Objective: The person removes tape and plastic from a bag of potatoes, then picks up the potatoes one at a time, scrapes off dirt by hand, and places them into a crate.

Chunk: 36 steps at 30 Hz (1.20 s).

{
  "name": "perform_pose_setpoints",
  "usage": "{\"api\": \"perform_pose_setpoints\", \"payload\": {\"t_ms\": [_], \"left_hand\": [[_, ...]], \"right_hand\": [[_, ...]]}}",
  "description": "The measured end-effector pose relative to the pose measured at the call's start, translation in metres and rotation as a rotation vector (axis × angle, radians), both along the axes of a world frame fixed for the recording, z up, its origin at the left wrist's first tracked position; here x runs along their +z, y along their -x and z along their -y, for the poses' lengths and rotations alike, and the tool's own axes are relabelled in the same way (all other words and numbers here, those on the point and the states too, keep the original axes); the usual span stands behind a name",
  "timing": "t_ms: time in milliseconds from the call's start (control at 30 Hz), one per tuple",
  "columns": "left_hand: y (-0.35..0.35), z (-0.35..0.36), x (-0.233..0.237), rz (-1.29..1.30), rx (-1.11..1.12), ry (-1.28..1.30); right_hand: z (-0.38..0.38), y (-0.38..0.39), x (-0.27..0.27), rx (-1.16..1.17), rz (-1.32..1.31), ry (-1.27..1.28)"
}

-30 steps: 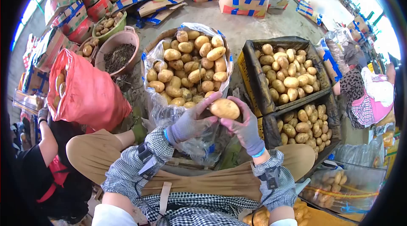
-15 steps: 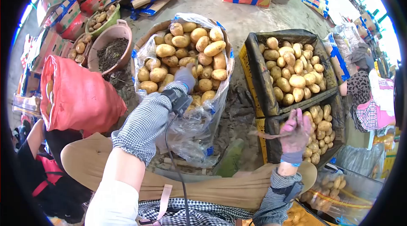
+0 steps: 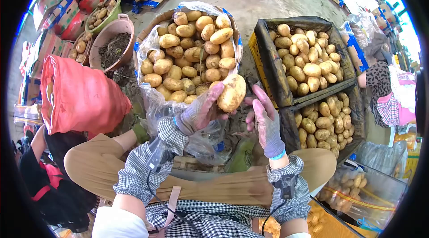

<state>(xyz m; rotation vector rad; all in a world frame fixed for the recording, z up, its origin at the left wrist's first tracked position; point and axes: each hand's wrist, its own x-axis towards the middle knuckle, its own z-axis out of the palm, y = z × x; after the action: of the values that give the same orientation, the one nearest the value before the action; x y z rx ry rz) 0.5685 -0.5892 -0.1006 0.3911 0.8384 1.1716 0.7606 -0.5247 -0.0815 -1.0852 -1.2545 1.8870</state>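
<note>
left hands: back from basket, grasping new potato | right hands: returned from crate, released, empty

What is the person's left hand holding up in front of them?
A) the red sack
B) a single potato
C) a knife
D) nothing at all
B: the gloved left hand grips one potato, while the right hand is open beside it.

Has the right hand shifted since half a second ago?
Yes. The right hand has come left, off the lower crate, and now sits open beside the potato that the left hand holds.
</note>
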Motion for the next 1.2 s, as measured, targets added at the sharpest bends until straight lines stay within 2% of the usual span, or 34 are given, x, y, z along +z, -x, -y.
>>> {"api": "perform_pose_setpoints", "payload": {"t_ms": [100,167,200,233,300,367,433,467,533,567,633,700,767,833,967,1000,1033,1067,1100,1133,1167,1200], "left_hand": [[-0.011,0.004,0.013,-0.016,-0.051,-0.041],[-0.02,0.004,0.014,-0.35,-0.1,-0.35],[-0.015,0.002,0.004,-0.659,-0.107,-0.503],[-0.015,0.006,0.01,-0.66,-0.109,-0.506],[-0.018,0.013,0.032,-1.224,0.014,-0.586],[-0.023,0.017,0.038,-1.162,0.009,-0.554],[-0.028,0.018,0.035,-1.022,0.151,-0.507],[-0.027,0.017,0.032,-1.025,0.153,-0.505],[-0.025,0.013,0.03,-1.035,0.272,-0.669],[-0.024,0.014,0.034,-1.036,0.268,-0.669],[-0.025,0.018,0.047,-0.467,0.365,-0.178],[-0.025,0.018,0.048,-0.458,0.398,-0.154],[-0.025,0.021,0.042,-0.48,0.385,-0.345],[-0.037,0.022,0.045,-0.629,0.391,-0.418],[-0.048,0.022,0.059,-0.863,0.358,-0.403],[-0.045,0.021,0.061,-0.97,0.306,-0.385],[-0.042,0.021,0.059,-0.973,0.311,-0.382],[-0.039,0.02,0.053,-1.045,0.301,-0.48],[-0.034,0.017,0.044,-1.117,0.291,-0.58],[-0.025,0.008,0.039,-1.036,0.346,-0.707],[-0.024,0.011,0.035,-1.034,0.345,-0.71],[-0.024,0.016,0.032,-0.639,0.394,-0.41]], "right_hand": [[-0.002,-0.001,0.004,0.091,-0.004,0.032],[-0.003,-0.005,0.001,0.157,0.051,0.159],[-0.002,-0.007,0.002,0.165,0.028,0.144],[-0.002,-0.009,0.001,0.162,0.026,0.141],[-0.004,-0.013,-0.007,0.073,-0.125,0.335],[-0.001,-0.015,-0.006,0.057,-0.132,0.347],[0.004,-0.015,-0.003,0.096,-0.17,0.318],[0.004,-0.015,-0.002,0.1,-0.172,0.319],[0.005,-0.016,-0.003,0.107,-0.203,0.356],[0.006,-0.016,-0.004,0.105,-0.206,0.357],[0.006,-0.018,-0.005,0.109,-0.322,0.473],[0.008,-0.017,-0.001,0.097,-0.376,0.545],[0.008,-0.017,-0.001,0.089,-0.431,0.618],[0.006,-0.018,-0.005,0.164,-0.528,0.732],[0.008,-0.02,-0.005,0.201,-0.596,0.762],[0.009,-0.02,-0.008,0.142,-0.455,0.603],[0.011,-0.018,-0.008,0.086,-0.315,0.444],[0.013,-0.018,-0.005,0.093,-0.315,0.444],[0.015,-0.017,-0.001,0.064,-0.3,0.316],[0.016,-0.016,0.004,0.032,-0.285,0.186],[0.017,-0.015,0.006,0.029,-0.284,0.184],[0.018,-0.015,0.007,0.006,-0.346,0.148]]}}
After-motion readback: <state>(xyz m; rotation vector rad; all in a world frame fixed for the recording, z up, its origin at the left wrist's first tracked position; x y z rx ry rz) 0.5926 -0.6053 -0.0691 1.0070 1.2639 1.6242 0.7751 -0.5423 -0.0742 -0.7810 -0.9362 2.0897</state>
